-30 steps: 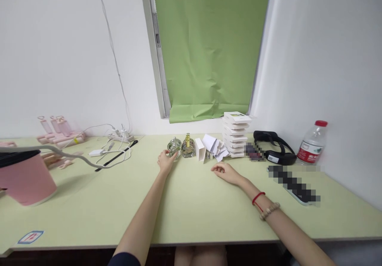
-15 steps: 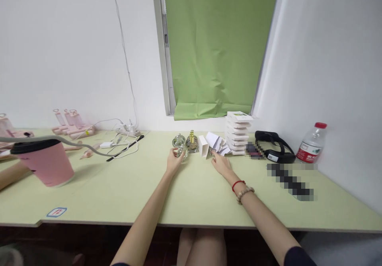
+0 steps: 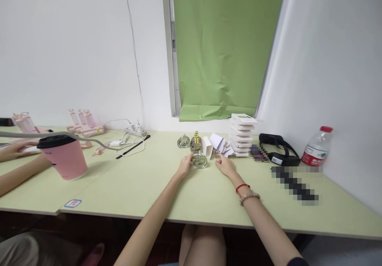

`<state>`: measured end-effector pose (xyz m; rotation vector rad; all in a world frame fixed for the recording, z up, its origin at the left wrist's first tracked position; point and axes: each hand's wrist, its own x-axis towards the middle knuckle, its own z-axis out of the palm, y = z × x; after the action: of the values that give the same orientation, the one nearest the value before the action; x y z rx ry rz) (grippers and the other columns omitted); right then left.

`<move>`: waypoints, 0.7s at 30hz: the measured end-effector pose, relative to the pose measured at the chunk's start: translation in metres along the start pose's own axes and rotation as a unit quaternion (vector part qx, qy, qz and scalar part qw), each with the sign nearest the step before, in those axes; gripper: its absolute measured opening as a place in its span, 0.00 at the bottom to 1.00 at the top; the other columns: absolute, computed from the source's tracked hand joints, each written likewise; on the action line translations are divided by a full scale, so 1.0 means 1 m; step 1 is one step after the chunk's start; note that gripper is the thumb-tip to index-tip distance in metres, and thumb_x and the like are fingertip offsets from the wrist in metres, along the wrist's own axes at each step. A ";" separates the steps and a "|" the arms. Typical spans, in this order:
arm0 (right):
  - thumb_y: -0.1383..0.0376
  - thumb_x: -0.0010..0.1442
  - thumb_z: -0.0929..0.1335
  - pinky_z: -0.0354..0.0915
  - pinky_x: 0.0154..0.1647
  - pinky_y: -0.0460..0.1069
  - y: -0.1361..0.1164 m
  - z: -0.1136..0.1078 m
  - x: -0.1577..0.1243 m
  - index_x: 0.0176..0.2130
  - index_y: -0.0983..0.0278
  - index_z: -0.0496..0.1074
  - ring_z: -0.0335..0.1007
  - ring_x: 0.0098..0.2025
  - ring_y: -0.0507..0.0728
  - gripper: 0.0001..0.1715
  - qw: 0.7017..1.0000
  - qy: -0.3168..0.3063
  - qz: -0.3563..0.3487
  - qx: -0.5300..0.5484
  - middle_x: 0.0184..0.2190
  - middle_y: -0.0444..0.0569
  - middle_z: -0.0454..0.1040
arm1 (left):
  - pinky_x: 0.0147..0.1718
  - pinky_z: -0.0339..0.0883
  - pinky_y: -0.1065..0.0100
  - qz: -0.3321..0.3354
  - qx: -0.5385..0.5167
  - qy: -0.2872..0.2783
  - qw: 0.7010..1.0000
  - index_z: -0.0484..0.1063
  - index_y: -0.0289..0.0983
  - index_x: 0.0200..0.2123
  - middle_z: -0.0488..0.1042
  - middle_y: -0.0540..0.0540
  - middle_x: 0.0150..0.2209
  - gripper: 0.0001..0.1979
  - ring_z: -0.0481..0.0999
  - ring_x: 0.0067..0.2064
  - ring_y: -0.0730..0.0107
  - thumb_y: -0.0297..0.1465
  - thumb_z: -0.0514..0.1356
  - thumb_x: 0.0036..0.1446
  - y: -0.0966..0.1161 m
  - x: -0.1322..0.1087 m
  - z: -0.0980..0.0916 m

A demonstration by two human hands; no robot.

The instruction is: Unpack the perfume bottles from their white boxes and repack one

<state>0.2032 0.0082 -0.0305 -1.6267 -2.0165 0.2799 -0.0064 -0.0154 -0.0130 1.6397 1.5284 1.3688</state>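
A: On the table (image 3: 134, 186), by those white papers (image 3: 220, 141), the right hand's (image 3: 226, 165) grip? Can't tell.
B: Same for the left hand (image 3: 185, 165), at the near glass bottle's (image 3: 199, 162) left side; careless nudge could clink it into the gold-topped bottles (image 3: 196, 144) behind.

The head-worn camera looks from above the near edge of the pale green table (image 3: 119, 194), facing forward and tilted down. Its wide view centres the left hand (image 3: 185, 165) and right hand (image 3: 226, 165), taking in the pink lidded cup (image 3: 65, 160) at left, the red-capped bottle (image 3: 315, 148) at right and the green window covering (image 3: 229, 55) on the far side.
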 end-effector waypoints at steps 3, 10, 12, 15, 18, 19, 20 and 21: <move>0.63 0.53 0.61 0.53 0.30 0.46 0.001 0.001 0.000 0.51 0.57 0.62 0.67 0.33 0.54 0.24 1.000 0.001 0.002 0.016 0.29 0.43 0.73 | 0.29 0.63 0.68 -0.003 -0.018 -0.049 0.999 0.74 0.31 0.28 0.75 0.42 0.30 0.28 0.71 0.31 0.66 0.43 0.40 0.54 -0.003 0.000 0.002; 0.64 0.52 0.63 0.53 0.30 0.45 0.001 0.001 -0.002 0.42 0.58 0.69 0.66 0.31 0.53 0.16 0.999 0.004 -0.004 0.052 0.27 0.42 0.72 | 0.39 0.61 0.65 0.094 0.201 0.009 0.975 0.72 0.36 0.26 0.72 0.44 0.30 0.29 0.70 0.36 0.66 0.41 0.36 0.58 -0.004 -0.004 -0.007; 0.64 0.51 0.63 0.54 0.30 0.45 0.001 0.001 -0.003 0.40 0.59 0.70 0.66 0.31 0.52 0.14 0.998 0.009 -0.001 0.062 0.28 0.42 0.72 | 0.40 0.60 0.65 0.113 0.224 -0.005 0.968 0.71 0.37 0.25 0.71 0.44 0.30 0.27 0.70 0.37 0.66 0.40 0.37 0.58 -0.001 -0.006 -0.007; 0.65 0.51 0.63 0.56 0.30 0.45 0.000 0.001 -0.004 0.38 0.61 0.71 0.67 0.32 0.53 0.13 0.997 0.023 0.009 0.073 0.29 0.44 0.73 | 0.38 0.60 0.67 0.132 0.232 -0.029 0.963 0.70 0.37 0.25 0.70 0.45 0.29 0.25 0.69 0.36 0.67 0.39 0.38 0.59 0.004 -0.007 -0.006; 0.65 0.50 0.64 0.57 0.32 0.45 -0.001 -0.001 -0.005 0.35 0.61 0.72 0.67 0.33 0.53 0.11 0.995 0.039 0.015 0.086 0.30 0.45 0.73 | 0.36 0.60 0.68 0.152 0.244 -0.042 0.957 0.68 0.37 0.23 0.68 0.46 0.29 0.22 0.68 0.34 0.68 0.37 0.40 0.58 0.007 -0.007 -0.003; 0.64 0.50 0.64 0.57 0.32 0.46 -0.002 -0.003 -0.006 0.34 0.61 0.72 0.67 0.34 0.54 0.10 0.995 0.047 0.016 0.092 0.30 0.45 0.73 | 0.35 0.59 0.68 0.156 0.247 -0.044 0.955 0.68 0.37 0.23 0.68 0.46 0.28 0.21 0.68 0.33 0.68 0.37 0.41 0.58 0.007 -0.007 -0.003; 0.63 0.50 0.64 0.57 0.33 0.46 -0.003 -0.004 -0.007 0.34 0.61 0.72 0.67 0.35 0.54 0.10 0.993 0.056 0.018 0.098 0.31 0.46 0.73 | 0.34 0.59 0.68 0.158 0.250 -0.045 0.954 0.67 0.37 0.22 0.68 0.46 0.28 0.21 0.68 0.33 0.68 0.38 0.41 0.58 0.007 -0.007 -0.003; 0.60 0.51 0.64 0.58 0.34 0.47 -0.005 -0.006 -0.009 0.34 0.61 0.72 0.67 0.36 0.54 0.11 0.993 0.065 0.023 0.101 0.32 0.46 0.72 | 0.34 0.59 0.68 0.159 0.251 -0.046 0.954 0.67 0.38 0.22 0.68 0.46 0.28 0.21 0.68 0.32 0.69 0.38 0.42 0.58 0.007 -0.007 -0.003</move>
<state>0.2037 -0.0021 -0.0254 -1.5252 -1.7948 0.3717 -0.0047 -0.0241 -0.0078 2.3098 1.7050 1.0798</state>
